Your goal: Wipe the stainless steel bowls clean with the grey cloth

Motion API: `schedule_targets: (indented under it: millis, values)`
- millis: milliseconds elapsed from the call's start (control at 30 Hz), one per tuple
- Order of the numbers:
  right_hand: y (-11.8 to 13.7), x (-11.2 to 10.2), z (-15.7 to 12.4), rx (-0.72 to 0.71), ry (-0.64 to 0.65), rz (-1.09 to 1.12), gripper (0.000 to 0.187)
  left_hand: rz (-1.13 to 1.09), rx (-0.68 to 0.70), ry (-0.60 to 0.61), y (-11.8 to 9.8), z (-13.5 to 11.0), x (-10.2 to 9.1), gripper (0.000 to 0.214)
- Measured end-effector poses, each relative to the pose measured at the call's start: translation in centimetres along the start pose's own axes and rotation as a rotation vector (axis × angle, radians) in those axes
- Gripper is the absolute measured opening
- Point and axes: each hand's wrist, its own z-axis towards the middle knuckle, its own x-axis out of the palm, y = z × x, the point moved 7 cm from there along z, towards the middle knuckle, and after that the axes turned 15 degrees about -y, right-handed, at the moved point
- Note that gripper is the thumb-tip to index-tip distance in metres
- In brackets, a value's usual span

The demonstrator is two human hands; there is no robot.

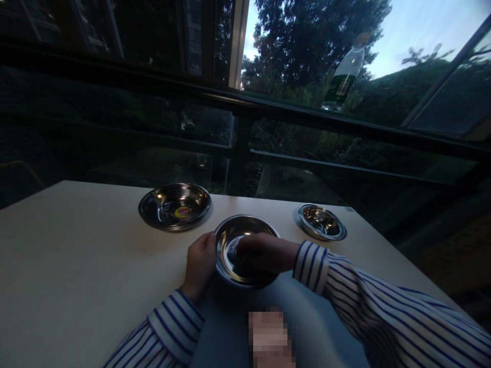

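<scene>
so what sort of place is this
Probably a glazed balcony or a spot beside a large window: a white table sits by a dark rail, with trees and sky beyond.

The held bowl (229, 250) is glossy metal (the sleeves (360, 294), cloth); the tabletop (95, 266) looks matt.

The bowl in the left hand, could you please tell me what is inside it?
The right hand is inside the bowl, whose shiny inner wall partly shows. Anything beneath that hand is covered and cannot be seen.
</scene>
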Motion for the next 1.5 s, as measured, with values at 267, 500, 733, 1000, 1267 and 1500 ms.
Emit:
schedule_targets:
  millis: [267,500,733,1000,1267,1500]
  values:
    - [-3.6,-0.9,-0.1,0.471,-0.307,0.855,0.015,-0.036,-0.015,0.027,-0.3,-0.4,0.1,0.033]
    - [-3.4,-1.9,-0.6,0.099,-0.409,0.051,0.024,-0.028,-0.006,0.013,-0.6,-0.4,0.0,0.031]
    - [-0.7,-0.1,-2.2,-0.298,-0.043,-0.35,0.03,-0.029,0.033,0.024,-0.9,-0.5,0.2,0.032]
    - [1.3,2.2,-2.4,-0.419,0.163,-0.138,0.017,-0.028,0.022,0.009,-0.9,-0.7,0.3,0.03]
    - [-0.7,3.6,0.8,-0.321,0.081,-0.503,0.028,0.004,0.059,0.031,-0.9,-0.4,0.5,0.031]
    - [-0.4,3.7,1.5,-0.241,-0.005,-0.473,0.026,0.029,0.06,-0.015,-0.7,-0.3,0.3,0.03]
